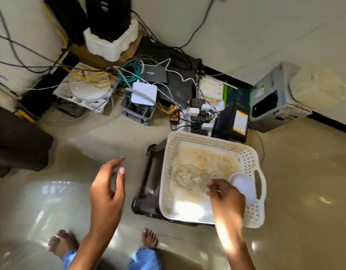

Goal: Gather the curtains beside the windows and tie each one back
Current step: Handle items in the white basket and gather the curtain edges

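My right fingers are pinching a clear glass piece low in the white plastic basket, at lower right of the frame; I judge it could be a curtain tie-back holder being fetched, though its shape is too blurred to be sure. The right hand is reaching in over the near rim, just beside a white round lid leaning against the handle side. My left fingers are hanging loosely spread and holding nothing, the left hand hovering over bare floor at lower centre, probably kept free for balance.

The basket is sitting tilted on a dark box, so I am lifting straight up to clear its wall. Behind it, at centre frame, cables and plugs are crowding the wall corner; open room lies only toward me and to the left. No curtains or windows are showing in this view, so the gathering is not yet begun.
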